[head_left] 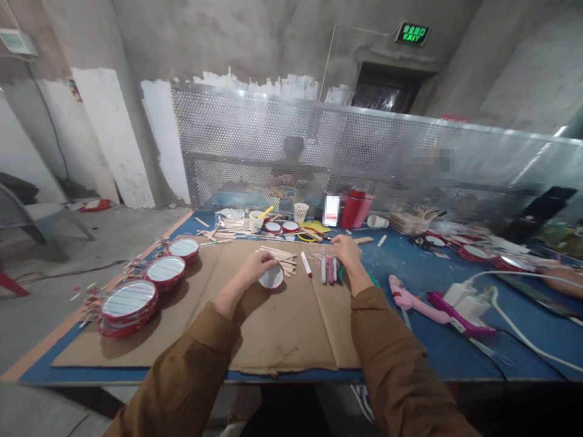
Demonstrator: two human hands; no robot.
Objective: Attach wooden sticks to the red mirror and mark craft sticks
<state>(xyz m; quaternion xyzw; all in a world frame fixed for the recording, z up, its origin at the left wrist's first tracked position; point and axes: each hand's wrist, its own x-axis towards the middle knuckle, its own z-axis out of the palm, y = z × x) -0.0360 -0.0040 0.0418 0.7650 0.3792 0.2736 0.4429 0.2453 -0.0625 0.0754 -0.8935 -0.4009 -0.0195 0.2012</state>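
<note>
My left hand (255, 267) has its thumb and fingers closed on the upper edge of a small round drum (272, 278) with a white face and red rim, resting on the cardboard sheet (282, 340). Wooden sticks (283, 257) lie just behind it. Further right, my right hand (347, 250) is over the far edge of the cardboard, its fingers pinched together; what they hold, if anything, is too small to tell. Beside it are a scatter of tiny coloured pieces (319, 251) and several coloured markers (330, 271). A white marker with a red end (306, 264) lies between the hands.
Stacked red-rimmed drums (129, 301) stand along the left. A pink glue gun (416, 301) and a purple power strip (467, 315) with white cables lie right. Paper cups (300, 212) and a red bottle (352, 209) stand before a perforated metal screen (255, 130). Another person's hand (562, 280) is far right.
</note>
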